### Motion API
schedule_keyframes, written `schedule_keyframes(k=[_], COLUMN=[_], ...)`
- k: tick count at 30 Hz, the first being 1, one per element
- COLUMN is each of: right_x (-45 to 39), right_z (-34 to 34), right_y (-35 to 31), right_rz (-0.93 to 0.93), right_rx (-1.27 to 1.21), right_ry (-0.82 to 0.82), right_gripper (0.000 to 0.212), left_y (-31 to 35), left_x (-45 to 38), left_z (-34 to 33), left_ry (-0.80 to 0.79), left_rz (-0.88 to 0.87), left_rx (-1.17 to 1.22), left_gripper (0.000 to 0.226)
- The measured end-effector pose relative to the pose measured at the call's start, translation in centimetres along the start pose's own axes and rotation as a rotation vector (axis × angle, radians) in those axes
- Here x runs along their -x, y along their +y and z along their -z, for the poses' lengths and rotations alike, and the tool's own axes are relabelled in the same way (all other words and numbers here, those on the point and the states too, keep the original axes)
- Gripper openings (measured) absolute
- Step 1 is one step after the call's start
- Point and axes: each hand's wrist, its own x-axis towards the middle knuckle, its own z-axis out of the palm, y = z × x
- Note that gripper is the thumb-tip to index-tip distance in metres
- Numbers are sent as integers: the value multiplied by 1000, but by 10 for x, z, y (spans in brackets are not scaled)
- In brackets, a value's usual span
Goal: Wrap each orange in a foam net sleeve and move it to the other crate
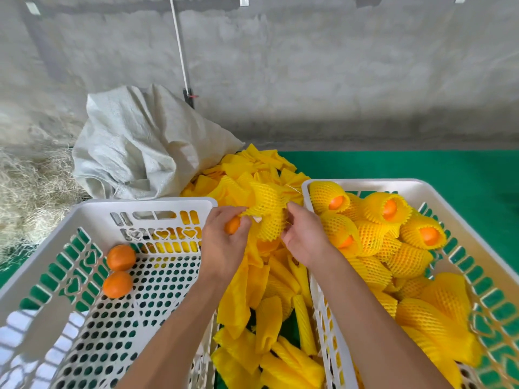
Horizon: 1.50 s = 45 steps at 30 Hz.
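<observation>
The step in hand looks like the sleeving itself: the left hand (222, 242) holds an orange (233, 225) with its fingers curled round the fruit, so that only a sliver of peel shows between thumb and fingers; the right hand (302, 234) pinches the rim of a yellow foam net sleeve (266, 217), fingers closed on the mesh, and the left thumb seems to touch the sleeve's other edge; the sleeve hangs between the two hands, above the gap between the crates, its mouth turned toward the orange but not yet over it.

The next move, as I judge it, calls for stretching the mouth wide and pushing the fruit in until the net covers most of it; then the wrapped orange goes into the right crate (365, 183).

The sleeve is bright yellow, a soft open mesh, tubular and slightly flared at the rim; it should stretch easily and cling.

Two bare oranges (119, 272) lie touching each other in the left crate (140, 204), near its far left side, so the task looks close to finished; the right crate holds many wrapped oranges (393, 240); loose spare sleeves (278, 318) lie heaped between and beyond the crates.
</observation>
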Motion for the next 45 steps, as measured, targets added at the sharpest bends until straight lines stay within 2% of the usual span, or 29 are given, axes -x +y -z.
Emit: schedule_keyframes(k=[2,6,9,11,13,15,17,19,22,23,25,28,30,32,35,41,43,45], right_x=[5,9,11,12,11,9,7,6,7,7,6,7,8,8,9,13,12,12], right_z=[-4,-7,-7,-8,-10,-12,-12,-10,-9,-9,-8,-9,-12,-14,-15,-16,-15,-14], right_y=[2,0,-4,-5,-3,0,2,5,9,10,12,13,14,14,11,10,9,7], right_rz=[-67,-104,-156,-160,-101,-10,75,127,193,211,243,247,271,304,317,313,310,295], right_rx=[62,207,142,74,52,56,80,102,190,204,224,210,187,185,194,143,131,101], right_ry=[8,16,-72,-96,-98,-53,39,123,188,204,228,204,195,202,216,204,228,240], right_gripper=[20,20,27,28,28,25,27,34,28,29,36,42,50,54,52,63,57,44], left_y=[5,12,15,16,16,16,15,15,16,16,16,14,13,13,14,15,15,14], left_x=[-3,-7,-11,-10,-10,-11,-13,-13,-13,-12,-9,-8,-8,-7,-5,-7,-9,-12], left_z=[4,10,14,15,16,17,18,19,18,18,18,18,18,16,14,15,18,22], left_ry=[-27,-89,-204,-282,-248,-133,-51,-10,-47,-71,-113,-172,-231,-281,-287,-235,-218,-206], left_rz=[124,421,581,600,607,617,619,596,541,511,446,404,449,465,455,521,563,650], left_rx=[207,546,764,850,875,894,978,1048,1029,992,893,735,697,671,643,653,720,841], left_gripper=[7,21,12,18,14,19,31,29,11,13,40,52,53,43,39,64,65,80])
